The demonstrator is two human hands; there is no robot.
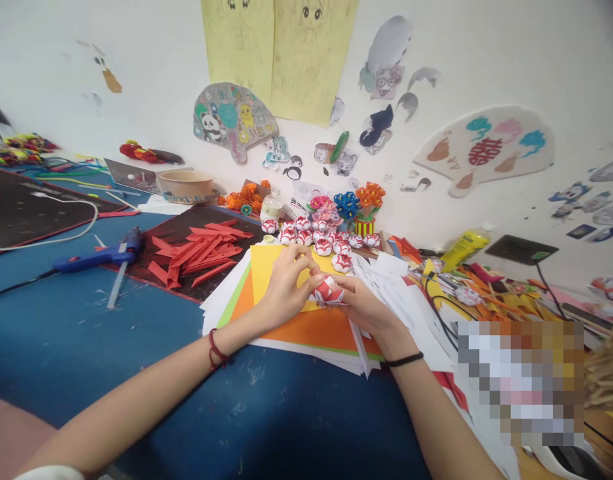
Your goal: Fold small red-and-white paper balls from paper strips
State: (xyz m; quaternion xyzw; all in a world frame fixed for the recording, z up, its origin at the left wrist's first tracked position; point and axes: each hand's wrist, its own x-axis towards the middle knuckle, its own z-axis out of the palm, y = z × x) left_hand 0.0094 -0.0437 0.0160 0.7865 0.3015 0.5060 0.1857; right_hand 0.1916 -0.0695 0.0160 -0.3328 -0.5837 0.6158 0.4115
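Note:
Between both hands, above a stack of coloured paper (306, 327), is a red and white folded paper flower (328, 292). My left hand (289, 283) pinches its upper left side with thumb and fingers. From the right, my right hand (369, 307) grips the flower's edge, its fingers partly hidden behind it. Just beyond the hands stand several finished-looking paper flowers (323, 247) of the same red and white kind. To the left, a pile of folded red paper strips (199, 250) lies on a dark mat (153, 230).
A blue glue gun (103, 257) with its cord lies at left on the blue table (111, 340). A tan bowl (186, 183) stands behind. White paper scraps (386, 283), a yellow bottle (466, 247) and cables crowd the right. Bead flowers (347, 205) stand by the wall.

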